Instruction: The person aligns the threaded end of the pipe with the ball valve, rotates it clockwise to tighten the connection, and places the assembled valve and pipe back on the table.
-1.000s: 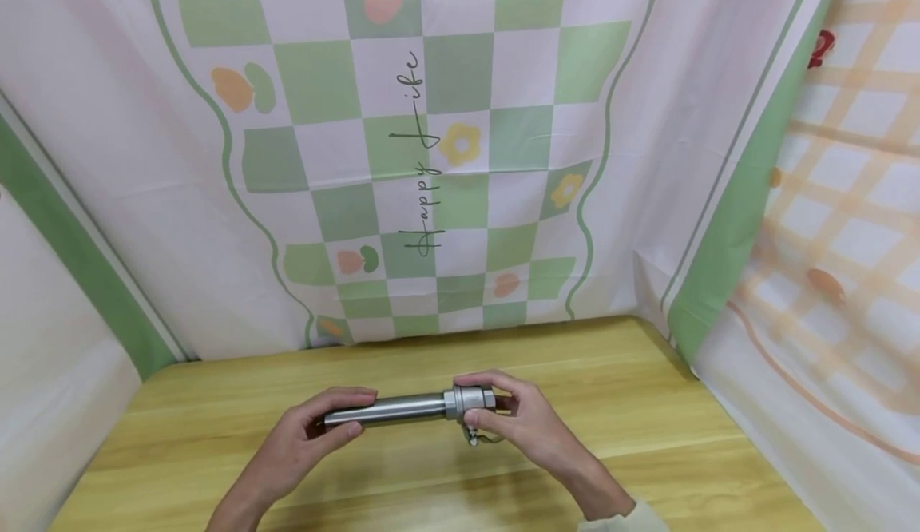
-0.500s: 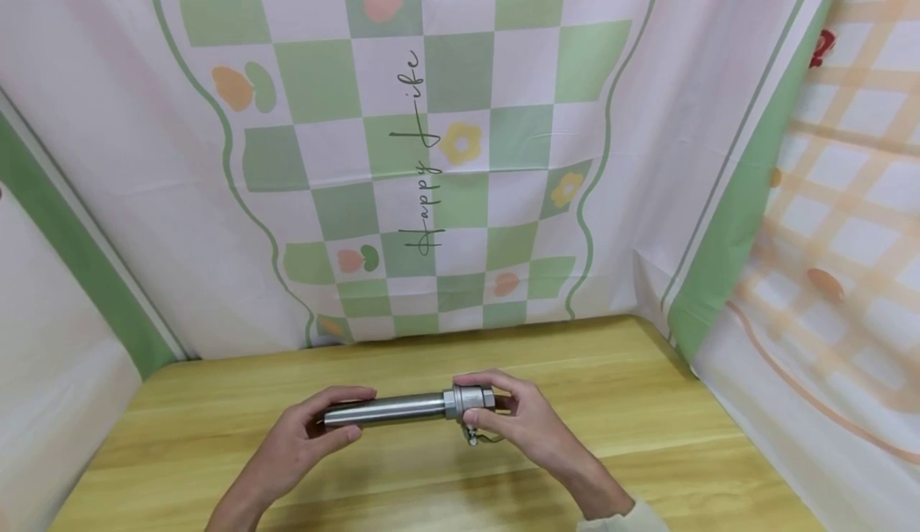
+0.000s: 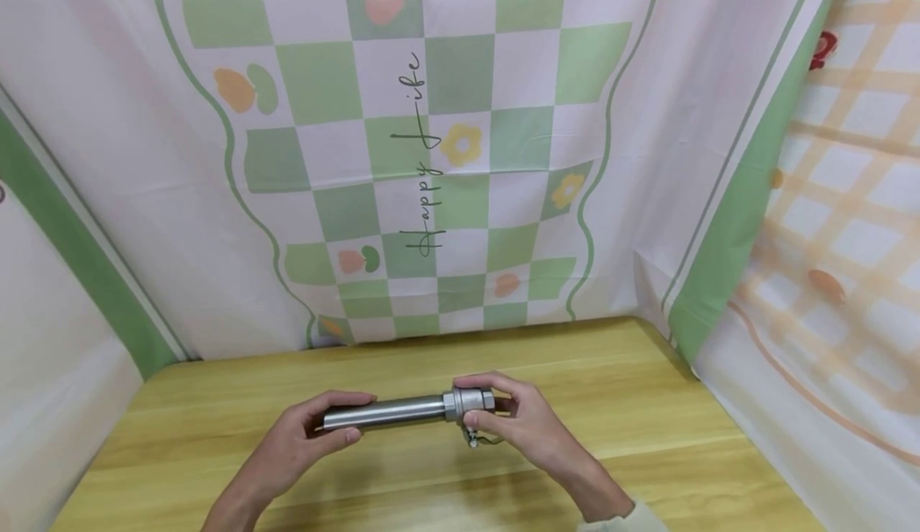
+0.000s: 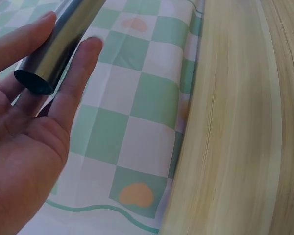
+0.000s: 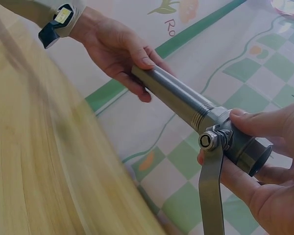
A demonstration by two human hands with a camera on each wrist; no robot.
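Note:
A smooth steel pipe point(image 3: 402, 411) lies crosswise between the two hands, above the table. Its threaded end point(image 5: 203, 115) meets a ball valve point(image 3: 469, 402), with several threads still showing outside the valve's hex collar. My left hand point(image 3: 295, 436) holds the pipe's free end between thumb and fingers; in the left wrist view the pipe's hollow mouth point(image 4: 35, 82) faces the palm. My right hand point(image 3: 528, 424) grips the valve body, thumb on the near side and fingers on the far side. From the valve hangs a flat metal lever point(image 5: 211, 193), fastened by a nut point(image 5: 208, 140).
Below the hands spreads a wood-grain table point(image 3: 632, 404). A green-and-white checked cloth point(image 3: 460, 196) hangs along its back edge, and an orange plaid cloth point(image 3: 855, 220) hangs on the right. The left wrist carries a strapped-on camera point(image 5: 59, 22).
Over the last second my left hand and the pipe's free end have dipped very slightly. The right hand and the valve stay almost where they were.

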